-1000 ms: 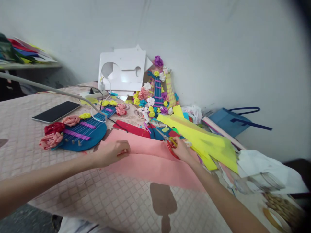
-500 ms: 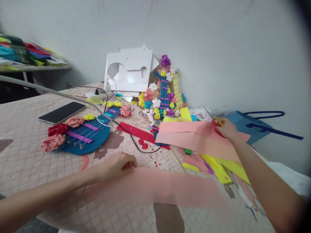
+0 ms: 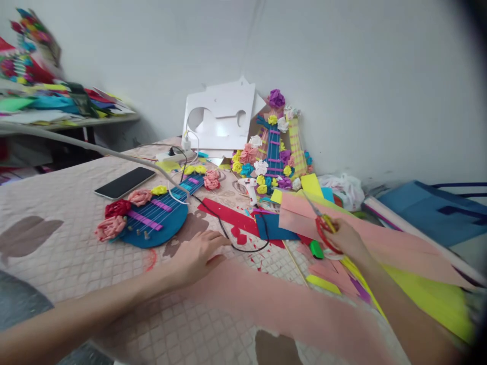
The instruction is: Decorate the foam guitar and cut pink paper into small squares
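L hand [image 3: 198,256] has gone from a pinch to fingers spread flat, pressing one end of the pink strip [image 3: 289,309] near the front edge of the table [image 3: 68,258]. R hand [image 3: 344,238], out by the blue bag [image 3: 429,213] half a sec ago, is back toward mid-table, fingers closed thru the scissors [image 3: 323,228], over the pink sheet [image 3: 388,246]. Pink strip lies apart from pink sheet, so that cut looks done. Strip's right end is blurred; blades' gap can't be made out; R forearm runs off frame.

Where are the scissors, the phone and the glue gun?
scissors [image 3: 320,228]: head view, on the red handle loop.
phone [image 3: 125,182]: head view, middle of the dark screen.
glue gun [image 3: 251,185]: head view, on the white body.
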Demonstrator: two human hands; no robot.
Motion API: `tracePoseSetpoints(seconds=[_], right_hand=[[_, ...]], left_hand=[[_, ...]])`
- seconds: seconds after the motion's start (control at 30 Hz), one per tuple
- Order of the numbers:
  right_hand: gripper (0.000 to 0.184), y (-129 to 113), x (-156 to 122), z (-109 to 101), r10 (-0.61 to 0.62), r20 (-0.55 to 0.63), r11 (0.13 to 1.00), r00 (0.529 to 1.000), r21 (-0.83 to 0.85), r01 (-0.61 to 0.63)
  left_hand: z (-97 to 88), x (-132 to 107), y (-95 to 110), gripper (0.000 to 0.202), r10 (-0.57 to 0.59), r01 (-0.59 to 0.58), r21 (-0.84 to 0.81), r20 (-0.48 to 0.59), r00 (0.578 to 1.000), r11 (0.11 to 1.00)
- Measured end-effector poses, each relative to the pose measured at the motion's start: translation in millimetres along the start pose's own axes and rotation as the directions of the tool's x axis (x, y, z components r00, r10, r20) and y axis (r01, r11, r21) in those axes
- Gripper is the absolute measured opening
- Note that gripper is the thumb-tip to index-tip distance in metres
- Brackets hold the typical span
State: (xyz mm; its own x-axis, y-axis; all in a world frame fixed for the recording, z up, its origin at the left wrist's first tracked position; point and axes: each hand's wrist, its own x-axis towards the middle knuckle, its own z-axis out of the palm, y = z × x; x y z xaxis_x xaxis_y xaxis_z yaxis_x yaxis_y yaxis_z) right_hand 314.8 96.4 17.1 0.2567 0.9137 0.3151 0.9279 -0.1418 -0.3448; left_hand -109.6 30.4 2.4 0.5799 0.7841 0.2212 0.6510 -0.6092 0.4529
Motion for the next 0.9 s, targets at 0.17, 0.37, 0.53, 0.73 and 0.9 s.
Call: tracePoseSetpoints(seconds=[0.17, 0.37, 0.53, 0.73, 0.9], right_hand=[[0.035, -20, -47, 27, -0.131, 0.014, 0.984, 0.991, -0.119, 0.132], [0.037, -30, -52, 27, -0.161, -0.002, 0.976, 0.987, -0.152, 0.158], [0.034, -38, -57, 37, -0.171, 0.06, 0.977, 0.983, -0.119, 0.177], [0.03, -37, -63, 48, -0.28, 0.044, 0.958, 0.959, -0.055, 0.282], [0.031, -43, -71, 38, -0.373, -0.107, 0.928, 0.922, -0.036, 0.372]], left_hand=[[-6.2, -31, -10, 0.021, -0.019, 0.02, 0.01, -0.108, 0.994, 1.0], [-28.8, -78, -39, 0.023, -0.191, 0.207, 0.04, -0.25, 0.949, 0.977], [-70.9, -99, -79, 0.026, -0.369, 0.442, 0.107, -0.398, 0.84, 0.891], [-131.7, -68, -171, 0.049, -0.6, 0.72, 0.124, -0.468, 0.649, 0.683], [-146.0, -32, -227, 0.077, -0.665, 0.726, 0.079, -0.345, 0.662, 0.683]])
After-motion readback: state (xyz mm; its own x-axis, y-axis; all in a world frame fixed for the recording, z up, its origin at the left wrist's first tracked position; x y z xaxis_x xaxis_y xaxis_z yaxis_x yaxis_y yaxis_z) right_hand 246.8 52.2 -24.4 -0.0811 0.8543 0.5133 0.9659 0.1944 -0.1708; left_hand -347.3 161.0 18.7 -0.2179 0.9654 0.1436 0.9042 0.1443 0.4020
